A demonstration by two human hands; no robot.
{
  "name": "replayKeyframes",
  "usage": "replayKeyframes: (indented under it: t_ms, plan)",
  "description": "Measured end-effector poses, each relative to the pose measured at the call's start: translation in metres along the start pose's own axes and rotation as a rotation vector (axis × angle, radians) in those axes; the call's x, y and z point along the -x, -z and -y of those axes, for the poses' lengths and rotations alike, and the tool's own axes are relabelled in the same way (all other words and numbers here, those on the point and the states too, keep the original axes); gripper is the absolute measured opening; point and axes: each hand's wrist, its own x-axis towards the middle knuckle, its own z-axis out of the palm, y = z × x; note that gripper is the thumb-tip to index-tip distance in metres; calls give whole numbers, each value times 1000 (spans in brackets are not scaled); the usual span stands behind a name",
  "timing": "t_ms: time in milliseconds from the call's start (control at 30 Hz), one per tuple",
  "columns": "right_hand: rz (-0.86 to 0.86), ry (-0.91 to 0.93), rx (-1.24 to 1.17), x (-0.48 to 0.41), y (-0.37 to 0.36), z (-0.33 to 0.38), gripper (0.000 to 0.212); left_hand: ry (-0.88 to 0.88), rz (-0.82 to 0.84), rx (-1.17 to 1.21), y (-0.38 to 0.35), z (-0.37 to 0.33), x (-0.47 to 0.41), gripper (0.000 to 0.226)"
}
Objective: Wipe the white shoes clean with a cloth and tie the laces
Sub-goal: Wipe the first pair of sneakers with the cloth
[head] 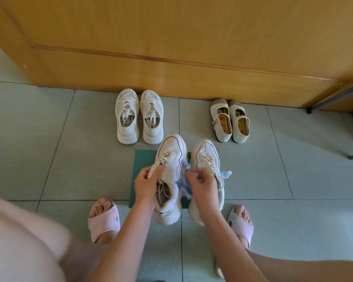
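Observation:
Two chunky white sneakers lie over a green mat (pixel 141 169) on the tiled floor. My left hand (pixel 146 184) grips the left sneaker (pixel 170 157) at its opening, with the thumb on the tongue; its cream laces hang loose inside. My right hand (pixel 202 185) pinches a blue-and-white cloth (pixel 184 183) against that sneaker's right side. The right sneaker (pixel 207 157) stands beside it, partly hidden by my right hand, its laces loose.
Another white sneaker pair (pixel 139 117) and beige strap shoes (pixel 230 121) stand by the wooden door (pixel 171 47). A small blue bottle (pixel 226 174) lies right of the sneakers. My slippered feet (pixel 103 218) flank the mat. Metal furniture legs (pixel 338 98) stand far right.

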Motion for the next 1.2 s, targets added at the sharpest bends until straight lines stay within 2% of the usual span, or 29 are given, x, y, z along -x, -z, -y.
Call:
replayKeyframes:
  t_ms: [33,67,133,167,267,333,467,500,633,767,1100,1200]
  plan:
    - [-50,24,-91,-10,2,10,18,-10,1,-17,-1,0,0,13]
    - [-84,39,-158,-24,1,18,30,-17,2,-29,-1,0,1,12]
    - [-123,68,-95,-56,-7,27,51,-20,4,-43,-1,-1,1,12]
    - [-138,88,-15,-70,-14,29,51,-20,5,-46,-1,-1,1,13]
    - [-185,135,122,-99,-31,27,35,-21,0,-52,0,-2,0,15]
    - [-177,132,172,-109,-37,21,31,-23,-1,-61,0,-2,0,15]
    - [-217,141,486,-103,-39,-2,27,-21,-7,-48,0,-2,0,11]
    - [-231,151,503,-99,-37,-6,24,-21,-9,-33,0,-2,0,11]
    - [-155,142,307,-76,-30,-11,19,10,-7,51,-1,-4,2,13]
    - [-178,106,230,-63,-34,-18,22,13,-22,52,-1,-4,2,13]
    - [-159,80,252,-13,-35,-39,13,-7,-43,-27,-3,0,0,17]
    - [-96,55,239,3,-31,-45,10,-10,-44,-34,1,-1,-1,18]
